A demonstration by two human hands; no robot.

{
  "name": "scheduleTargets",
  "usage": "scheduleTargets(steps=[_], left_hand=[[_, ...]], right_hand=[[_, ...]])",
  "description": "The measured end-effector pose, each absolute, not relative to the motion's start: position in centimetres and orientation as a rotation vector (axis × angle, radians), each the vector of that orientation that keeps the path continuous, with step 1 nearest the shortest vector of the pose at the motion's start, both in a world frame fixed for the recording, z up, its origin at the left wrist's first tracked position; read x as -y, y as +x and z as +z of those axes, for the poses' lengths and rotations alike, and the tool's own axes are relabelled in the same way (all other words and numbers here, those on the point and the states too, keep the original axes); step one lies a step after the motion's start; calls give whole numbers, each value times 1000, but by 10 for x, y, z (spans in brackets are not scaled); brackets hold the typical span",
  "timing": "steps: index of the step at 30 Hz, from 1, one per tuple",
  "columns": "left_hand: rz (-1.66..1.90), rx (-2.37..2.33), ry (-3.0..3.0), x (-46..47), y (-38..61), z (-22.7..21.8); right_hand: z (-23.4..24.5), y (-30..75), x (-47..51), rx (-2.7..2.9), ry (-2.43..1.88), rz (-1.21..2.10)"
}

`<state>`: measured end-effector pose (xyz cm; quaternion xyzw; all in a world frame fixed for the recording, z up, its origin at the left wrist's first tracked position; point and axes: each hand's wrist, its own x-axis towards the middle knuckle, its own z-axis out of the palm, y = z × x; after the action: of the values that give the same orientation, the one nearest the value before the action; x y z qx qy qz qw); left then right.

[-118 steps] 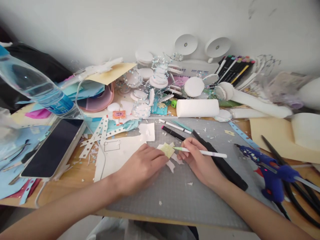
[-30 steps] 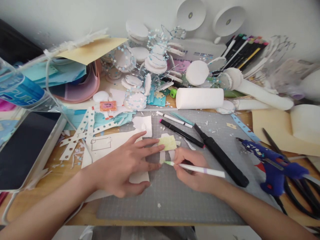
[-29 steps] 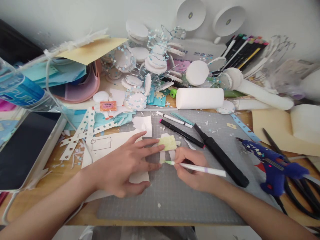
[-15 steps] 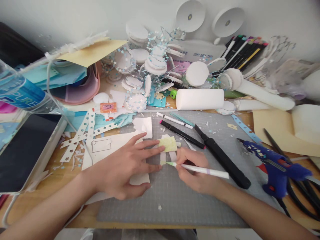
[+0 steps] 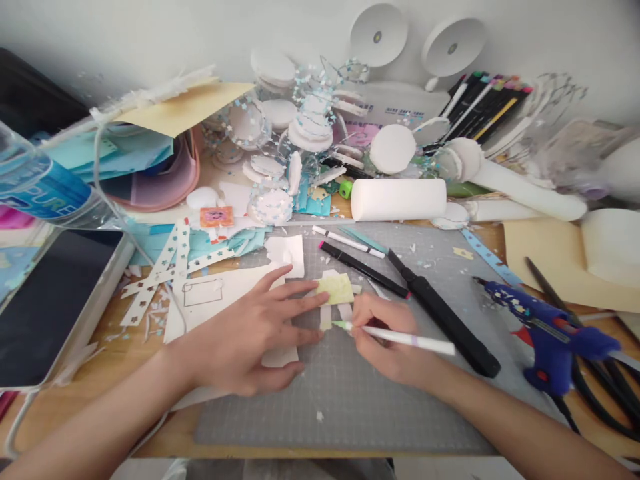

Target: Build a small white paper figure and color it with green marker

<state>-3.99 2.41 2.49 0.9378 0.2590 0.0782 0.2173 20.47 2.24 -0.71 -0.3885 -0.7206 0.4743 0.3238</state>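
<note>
My left hand (image 5: 250,333) lies flat on the grey cutting mat (image 5: 380,413), fingers stretched out and pressing on a small paper cut-out with a pale yellow-green top (image 5: 336,288) and white strips below. My right hand (image 5: 387,340) is closed around a white marker with a light green tip (image 5: 400,337). The marker's tip touches the lower white part of the cut-out, just right of my left fingertips. A white sheet with a drawn rectangle (image 5: 210,297) lies under my left palm.
A blue glue gun (image 5: 545,333) lies at the right, a black craft knife (image 5: 445,323) and two pens (image 5: 350,250) behind my hands. A tablet (image 5: 45,300) and water bottle (image 5: 40,187) sit left. White foam discs, a foam cylinder (image 5: 400,198), markers and paper scraps crowd the back.
Since about four seconds ago my left hand has flattened out and the marker tip has dropped from the yellow-green part to the white strips. Over the last second almost nothing moved.
</note>
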Motion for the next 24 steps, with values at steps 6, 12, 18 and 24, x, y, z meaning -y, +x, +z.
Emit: scheduleTargets(steps=[6, 12, 18, 24], left_hand=[[374, -788, 2675, -23, -39, 26], [531, -630, 2706, -18, -32, 25], [481, -561, 2758, -7, -20, 16], [263, -773, 2759, -7, -19, 13]], right_hand=[[-12, 219, -38, 1355, -902, 1616], [2, 214, -37, 1594, -1120, 1562], [-2, 214, -35, 1584, -1074, 1520], [-11, 217, -37, 1458, -983, 1566]])
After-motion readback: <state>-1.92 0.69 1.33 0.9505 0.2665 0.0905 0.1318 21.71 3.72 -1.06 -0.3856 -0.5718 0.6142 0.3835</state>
